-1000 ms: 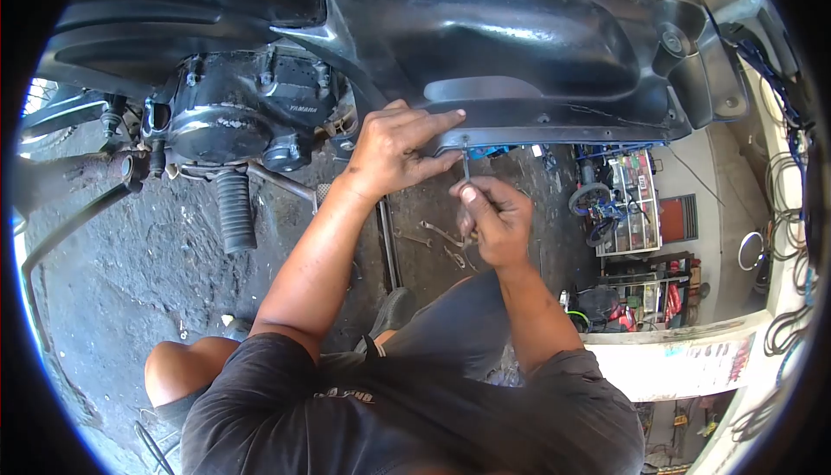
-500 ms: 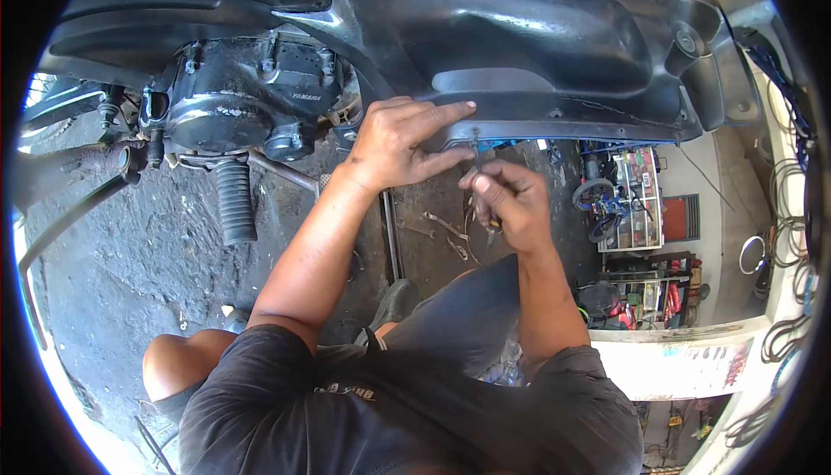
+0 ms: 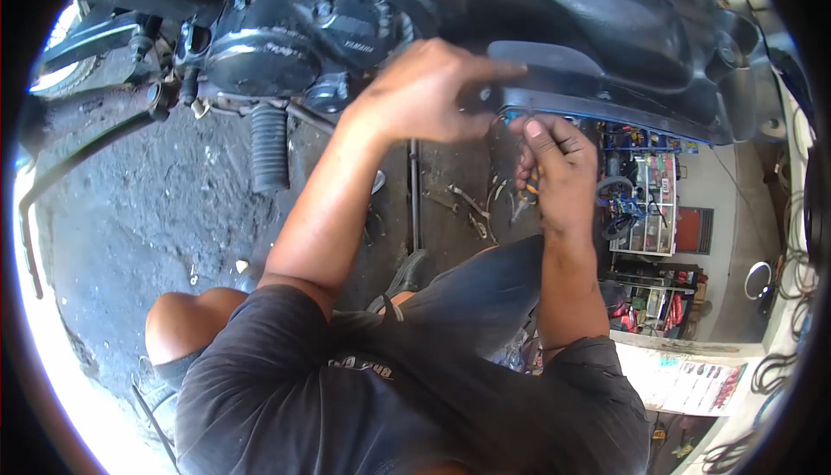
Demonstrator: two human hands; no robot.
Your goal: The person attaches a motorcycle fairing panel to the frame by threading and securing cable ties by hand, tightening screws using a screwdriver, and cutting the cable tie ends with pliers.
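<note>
My left hand [image 3: 428,90], smeared by motion, is at the lower edge of a black plastic motorcycle panel [image 3: 640,98]. Its index finger stretches along the panel and its thumb is apart below; no object shows in it. Just right of that thumb, my right hand [image 3: 563,159] is closed on what looks like a screwdriver [image 3: 531,182] with a yellow part on its handle. The handle's end points down below my fingers. Its tip is hidden at the panel edge, near a small blue spot.
A black Yamaha engine [image 3: 268,51] and a ribbed rubber footpeg [image 3: 270,148] are to the left. Loose metal parts [image 3: 472,206] lie on the dark floor. Stocked shelves [image 3: 653,202] stand on the right, beside hanging loops of cable or hose [image 3: 770,371].
The view has shifted, so the motorcycle appears farther right and higher. My right hand has come up closer to the panel edge with the screwdriver. My left hand is now blurred.
</note>
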